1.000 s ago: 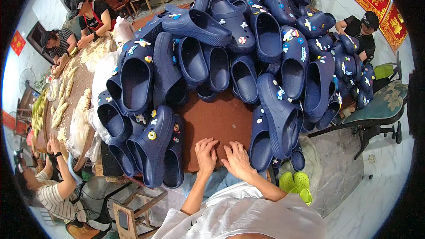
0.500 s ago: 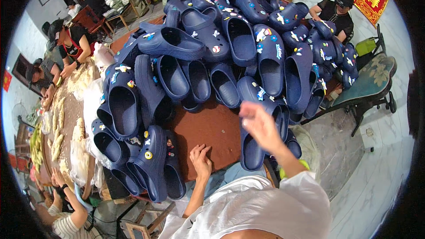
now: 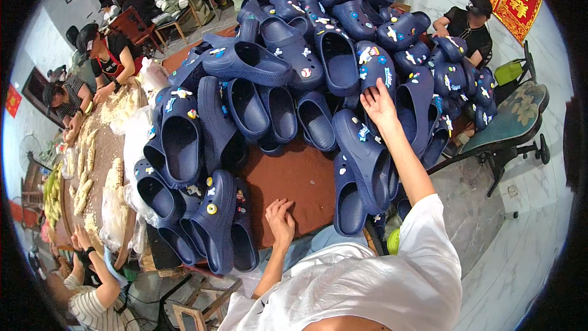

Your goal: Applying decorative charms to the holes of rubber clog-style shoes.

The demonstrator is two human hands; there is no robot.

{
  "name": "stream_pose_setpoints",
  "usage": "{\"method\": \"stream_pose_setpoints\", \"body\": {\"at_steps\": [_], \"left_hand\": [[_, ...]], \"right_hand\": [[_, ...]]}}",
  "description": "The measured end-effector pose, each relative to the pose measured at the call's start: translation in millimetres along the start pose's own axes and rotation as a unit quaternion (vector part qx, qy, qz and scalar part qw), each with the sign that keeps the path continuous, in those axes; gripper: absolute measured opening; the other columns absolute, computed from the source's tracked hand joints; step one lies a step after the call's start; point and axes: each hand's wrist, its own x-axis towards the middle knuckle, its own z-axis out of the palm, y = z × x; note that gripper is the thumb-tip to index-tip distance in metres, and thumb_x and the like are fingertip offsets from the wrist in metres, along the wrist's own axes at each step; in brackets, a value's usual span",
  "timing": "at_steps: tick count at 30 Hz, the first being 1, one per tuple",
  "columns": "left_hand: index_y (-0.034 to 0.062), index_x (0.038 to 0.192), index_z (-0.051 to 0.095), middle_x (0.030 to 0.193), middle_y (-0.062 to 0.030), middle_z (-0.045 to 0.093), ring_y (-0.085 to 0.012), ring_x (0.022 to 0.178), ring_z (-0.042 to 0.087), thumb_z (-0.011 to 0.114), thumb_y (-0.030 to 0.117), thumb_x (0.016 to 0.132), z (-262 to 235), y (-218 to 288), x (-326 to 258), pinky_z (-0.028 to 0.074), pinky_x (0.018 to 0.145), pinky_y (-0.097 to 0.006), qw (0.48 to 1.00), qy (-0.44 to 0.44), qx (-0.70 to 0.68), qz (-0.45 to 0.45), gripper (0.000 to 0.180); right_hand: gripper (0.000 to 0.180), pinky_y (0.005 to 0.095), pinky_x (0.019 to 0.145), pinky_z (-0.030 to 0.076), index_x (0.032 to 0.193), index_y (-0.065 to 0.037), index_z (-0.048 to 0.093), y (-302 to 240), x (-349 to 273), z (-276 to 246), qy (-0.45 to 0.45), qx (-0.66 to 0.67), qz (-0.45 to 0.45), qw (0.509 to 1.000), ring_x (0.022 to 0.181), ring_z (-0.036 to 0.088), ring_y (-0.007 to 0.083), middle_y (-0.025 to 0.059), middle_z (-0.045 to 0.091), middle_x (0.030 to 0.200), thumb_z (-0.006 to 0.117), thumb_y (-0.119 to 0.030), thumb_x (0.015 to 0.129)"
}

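Note:
My left hand [image 3: 280,220] lies on the brown tabletop [image 3: 293,178] near its front edge, fingers loosely bent and apart, holding nothing. My right hand [image 3: 380,105] reaches out over the pile with its fingers stretched, at the heel opening of a navy clog [image 3: 375,64] decorated with small colored charms. Whether the fingertips press on that clog I cannot tell. Beneath the right wrist sits another navy clog [image 3: 366,162] with a white and blue charm, partly over a clog [image 3: 349,208] at the table's front right. Left of my left hand stands a clog [image 3: 215,224] with a yellow round charm.
Many navy clogs are heaped across the table's far side. A round table [image 3: 98,165] with corn cobs and kernels stands left, with several people around it. Another person [image 3: 471,27] sits at the far right, near a green padded chair [image 3: 511,116].
My right hand has moved away from me, from above the front right clogs to the charm-covered clog farther back. My left hand stays in place. The view has shifted slightly.

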Motion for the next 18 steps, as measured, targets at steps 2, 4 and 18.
{"method": "stream_pose_setpoints", "body": {"at_steps": [2,4,18], "left_hand": [[0.0099,0.106,0.072,0.118,-0.0115,0.064,-0.0344,0.117,0.054,0.055,-0.009,0.071,-0.2,-0.1,-1.4,0.039,0.101,-0.046,1.000,0.003,0.003,-0.001,0.043],[0.0105,0.105,0.072,0.119,-0.0116,0.063,-0.0333,0.117,0.054,0.055,-0.010,0.071,-1.0,-1.4,-3.7,0.040,0.101,-0.045,1.000,0.020,-0.011,-0.002,0.044],[0.0039,0.106,0.070,0.114,-0.0171,0.065,-0.0347,0.108,0.060,0.046,-0.016,0.077,-1.0,2.9,2.5,0.047,0.095,-0.040,0.993,0.089,-0.065,-0.036,0.043]], "right_hand": [[0.058,0.0417,0.104,0.043,0.132,-0.004,0.048,3.1,-2.5,1.6,0.013,-0.003,-0.027,1.000,0.134,0.041,0.0278,0.0133,0.044,0.144,0.075,-0.032,0.089],[0.055,0.0407,0.101,0.046,0.129,-0.001,0.048,4.9,-9.7,8.5,0.003,-0.026,-0.045,0.999,0.128,0.047,0.0277,0.0138,0.048,0.137,0.072,-0.032,0.090],[0.017,0.0310,0.075,0.056,0.102,-0.006,0.064,-2.3,-182.7,59.1,-0.119,-0.092,-0.165,0.975,0.088,0.064,0.0134,0.0036,0.067,0.099,0.064,-0.022,0.097]]}}
